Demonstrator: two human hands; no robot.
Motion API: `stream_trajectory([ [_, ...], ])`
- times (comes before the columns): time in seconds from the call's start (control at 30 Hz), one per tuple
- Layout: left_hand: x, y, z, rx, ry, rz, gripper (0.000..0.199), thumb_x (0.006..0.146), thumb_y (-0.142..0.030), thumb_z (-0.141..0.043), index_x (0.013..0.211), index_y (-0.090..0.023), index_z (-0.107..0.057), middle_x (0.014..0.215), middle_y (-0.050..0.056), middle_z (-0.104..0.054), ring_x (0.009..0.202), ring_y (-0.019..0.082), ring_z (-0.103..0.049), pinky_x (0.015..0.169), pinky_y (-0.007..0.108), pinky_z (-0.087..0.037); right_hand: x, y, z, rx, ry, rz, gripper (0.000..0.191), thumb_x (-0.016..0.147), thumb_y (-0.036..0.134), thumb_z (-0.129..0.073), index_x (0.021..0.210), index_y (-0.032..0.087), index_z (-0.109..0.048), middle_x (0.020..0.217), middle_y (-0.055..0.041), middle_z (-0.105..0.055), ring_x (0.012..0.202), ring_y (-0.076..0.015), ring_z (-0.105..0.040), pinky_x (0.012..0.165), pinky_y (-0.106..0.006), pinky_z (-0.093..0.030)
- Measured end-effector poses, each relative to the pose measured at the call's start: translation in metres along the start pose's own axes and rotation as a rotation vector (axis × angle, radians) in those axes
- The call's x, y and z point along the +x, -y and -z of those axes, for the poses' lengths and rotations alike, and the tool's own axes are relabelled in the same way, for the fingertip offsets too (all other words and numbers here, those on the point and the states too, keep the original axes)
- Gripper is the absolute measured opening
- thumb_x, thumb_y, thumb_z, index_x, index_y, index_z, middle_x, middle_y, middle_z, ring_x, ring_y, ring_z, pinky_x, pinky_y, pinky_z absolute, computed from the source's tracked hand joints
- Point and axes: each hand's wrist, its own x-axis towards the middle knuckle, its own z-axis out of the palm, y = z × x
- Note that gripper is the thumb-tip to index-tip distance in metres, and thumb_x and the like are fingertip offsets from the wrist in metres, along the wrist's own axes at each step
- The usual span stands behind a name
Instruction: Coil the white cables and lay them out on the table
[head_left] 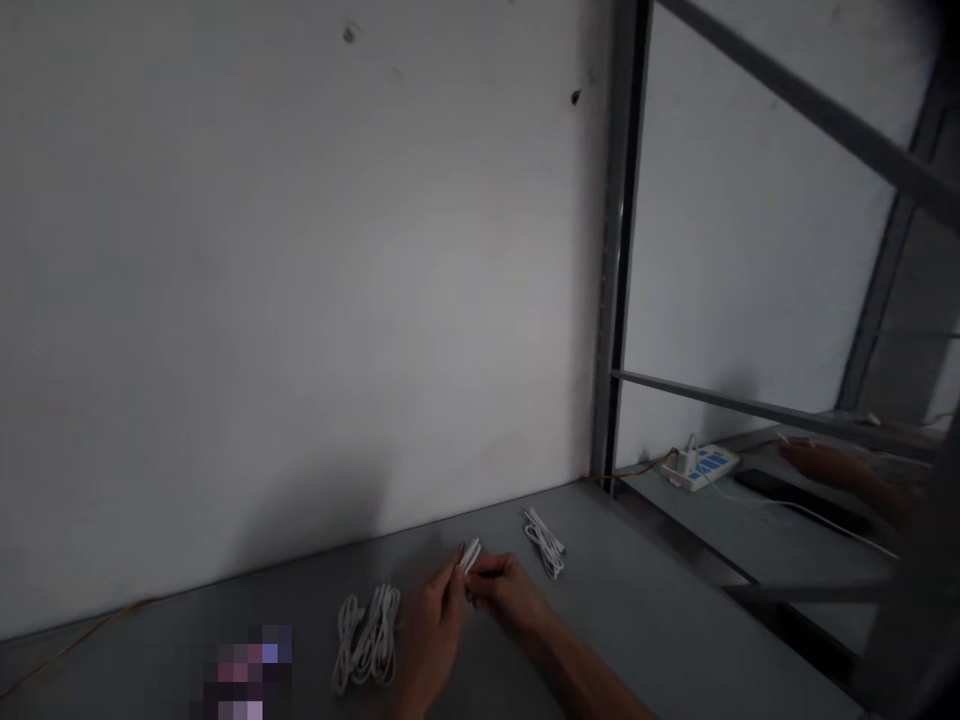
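Observation:
In the head view my left hand [436, 612] is closed around a small bundled white cable [470, 554], whose upper end pokes out above the fingers. My right hand [508, 592] meets it from the right, thumb and fingers pinched on the cable's lower part. The rest of this cable is hidden by the hands. To the left, several coiled white cables [377, 636] lie side by side on the grey tabletop [622, 600]. Beyond my right hand, another folded white cable [544, 543] lies by itself.
A pale wall [360, 300] rises behind the table. At the right stands a metal frame [616, 250] with crossbars. Past it are a power strip [701, 467], a dark flat object [799, 500] and another person's hand [825, 462]. A pixelated patch covers something at lower left.

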Motion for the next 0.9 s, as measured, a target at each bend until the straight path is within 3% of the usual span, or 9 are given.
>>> stream_trajectory([
  [0.27, 0.004, 0.001, 0.002, 0.122, -0.033, 0.008, 0.047, 0.092, -0.036, -0.032, 0.128, -0.02, -0.057, 0.117, 0.01, -0.069, 0.11, 0.023, -0.062, 0.097, 0.037, -0.046, -0.007, 0.012, -0.006, 0.096, 0.098, 0.049, 0.029, 0.061, 0.041, -0.076, 0.055, 0.014, -0.066, 0.051, 0.0031, -0.047, 0.053, -0.0089, -0.037, 0.055, -0.024, -0.028],
  [0.47, 0.003, 0.003, -0.004, 0.304, -0.007, 0.001, 0.05, 0.09, -0.024, -0.029, 0.136, -0.019, -0.049, 0.111, 0.012, -0.068, 0.105, 0.023, -0.063, 0.092, 0.037, -0.048, 0.002, -0.007, 0.003, -0.003, 0.001, 0.048, 0.045, 0.061, 0.058, -0.074, 0.054, 0.014, -0.066, 0.049, 0.0018, -0.051, 0.05, -0.0091, -0.036, 0.054, -0.024, -0.026],
  [0.6, -0.002, 0.009, -0.012, 0.394, 0.006, -0.006, 0.052, 0.091, -0.026, -0.03, 0.141, -0.021, -0.042, 0.133, 0.013, -0.056, 0.12, 0.026, -0.055, 0.096, 0.039, -0.046, 0.004, -0.009, 0.004, 0.043, -0.014, 0.021, 0.05, 0.058, 0.062, -0.074, 0.051, 0.014, -0.064, 0.047, 0.0019, -0.049, 0.048, -0.0083, -0.034, 0.053, -0.024, -0.025],
  [0.7, -0.005, 0.012, -0.018, 0.356, -0.01, -0.035, 0.051, 0.092, -0.035, -0.031, 0.14, -0.022, -0.043, 0.143, 0.012, -0.048, 0.126, 0.029, -0.05, 0.1, 0.042, -0.043, 0.002, -0.004, 0.002, 0.098, -0.011, 0.006, 0.049, 0.056, 0.061, -0.076, 0.051, 0.014, -0.062, 0.047, 0.0031, -0.047, 0.047, -0.0077, -0.032, 0.052, -0.024, -0.024],
  [0.9, -0.003, 0.002, -0.013, 0.181, -0.036, -0.027, 0.051, 0.094, -0.031, -0.025, 0.138, -0.015, -0.046, 0.132, 0.012, -0.058, 0.122, 0.021, -0.054, 0.102, 0.036, -0.042, 0.002, -0.007, 0.003, 0.093, -0.009, 0.028, 0.048, 0.058, 0.057, -0.077, 0.048, 0.015, -0.057, 0.046, 0.0058, -0.038, 0.049, -0.0076, -0.026, 0.051, -0.024, -0.019],
])
